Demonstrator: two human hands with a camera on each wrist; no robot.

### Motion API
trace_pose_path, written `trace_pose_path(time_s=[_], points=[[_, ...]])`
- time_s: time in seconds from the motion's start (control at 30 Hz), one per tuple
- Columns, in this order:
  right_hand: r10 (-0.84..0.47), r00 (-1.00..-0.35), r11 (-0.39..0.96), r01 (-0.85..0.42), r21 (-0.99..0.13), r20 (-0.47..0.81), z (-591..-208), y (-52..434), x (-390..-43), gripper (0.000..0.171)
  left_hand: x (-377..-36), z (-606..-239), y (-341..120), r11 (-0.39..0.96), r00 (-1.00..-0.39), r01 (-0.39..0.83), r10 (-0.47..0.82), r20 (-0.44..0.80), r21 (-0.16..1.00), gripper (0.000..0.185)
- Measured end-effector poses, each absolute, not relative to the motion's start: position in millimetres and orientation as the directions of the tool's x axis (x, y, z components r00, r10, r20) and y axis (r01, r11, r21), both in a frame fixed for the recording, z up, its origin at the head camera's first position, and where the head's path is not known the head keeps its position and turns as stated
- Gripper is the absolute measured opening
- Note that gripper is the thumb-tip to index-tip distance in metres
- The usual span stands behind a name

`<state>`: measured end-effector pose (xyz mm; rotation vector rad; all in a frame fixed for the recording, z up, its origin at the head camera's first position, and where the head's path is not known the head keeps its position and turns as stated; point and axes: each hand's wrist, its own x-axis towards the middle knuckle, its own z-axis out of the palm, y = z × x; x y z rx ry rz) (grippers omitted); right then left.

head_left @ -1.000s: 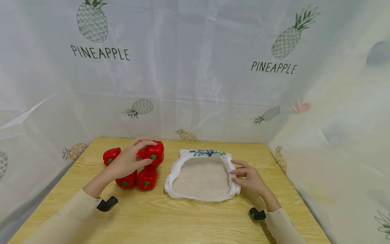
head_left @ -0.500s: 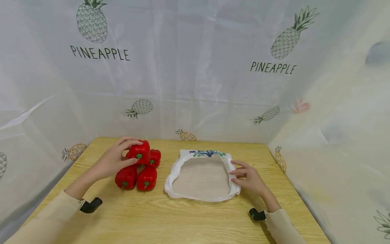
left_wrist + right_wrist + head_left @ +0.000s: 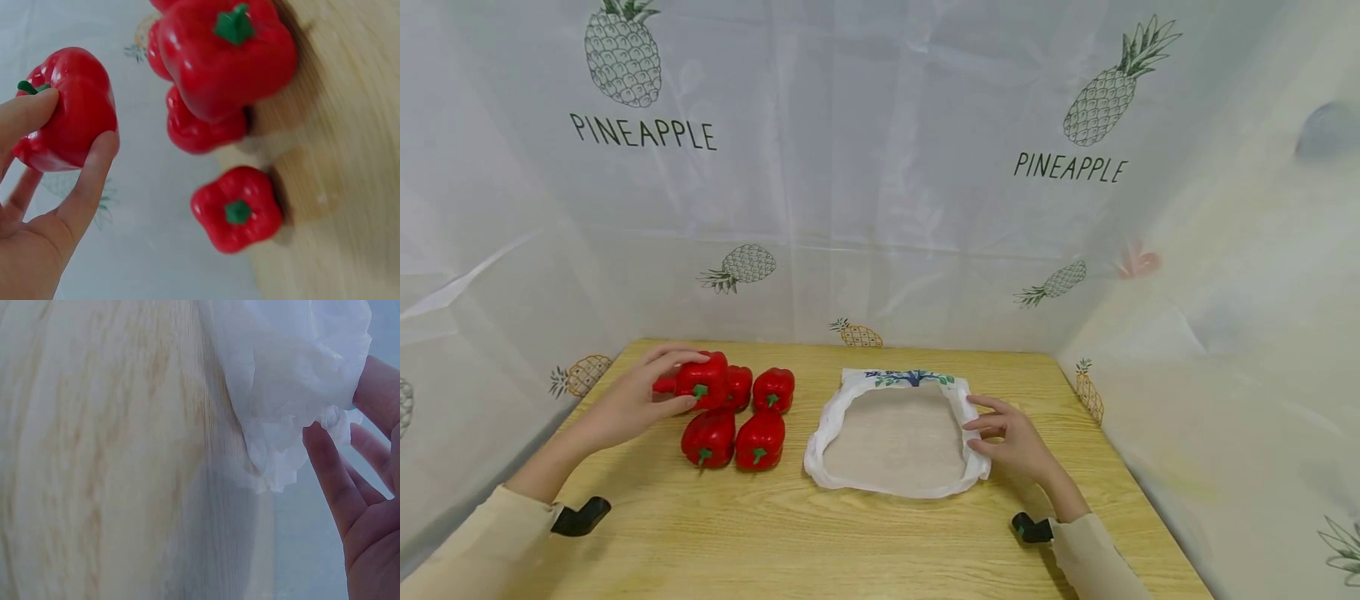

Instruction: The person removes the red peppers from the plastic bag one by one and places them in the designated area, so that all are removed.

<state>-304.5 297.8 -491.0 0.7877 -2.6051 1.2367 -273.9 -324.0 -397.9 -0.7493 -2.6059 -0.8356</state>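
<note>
My left hand (image 3: pixel 621 406) grips a red bell pepper (image 3: pixel 703 381) with a green stem, thumb on the near side and fingers over its top. In the left wrist view the held bell pepper (image 3: pixel 81 112) is clear of the table. Several more red bell peppers (image 3: pixel 760 440) stand close by; one at the far left is partly hidden behind the held one. A white plastic bag (image 3: pixel 822 446) lies with its mouth spread wide, a blue-green tree print at its back. At its right rim my right hand (image 3: pixel 1015 437) touches the plastic with spread, lightly bent fingers.
The wooden table (image 3: pixel 850 550) carries everything. A pale curtain (image 3: pixel 880 167) with pineapple prints rises along its back and both sides. Black camera mounts (image 3: pixel 582 517) stick out from both sleeves.
My left hand has carried the bell pepper leftward over the group, uncovering the back peppers on the right and covering the far-left one. My right hand and the bag have stayed put.
</note>
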Motion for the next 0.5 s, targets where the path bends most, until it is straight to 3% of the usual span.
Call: trace_pose_path(time_s=[0.33, 0.5], points=[[-0.391, -0.854, 0.534, -0.515, -0.671, 0.345, -488.8, 295.5, -303.5, 0.020, -266.1, -408.2, -354.4, 0.618, -0.846, 0.532, 0.348, 0.405, 0.579, 0.063], [-0.394, -0.851, 0.528, -0.519, -0.672, 0.347, -488.8, 295.9, -303.6, 0.020, -263.9, -414.0, -367.2, 0.618, -0.844, 0.534, 0.356, 0.401, 0.577, 0.063]])
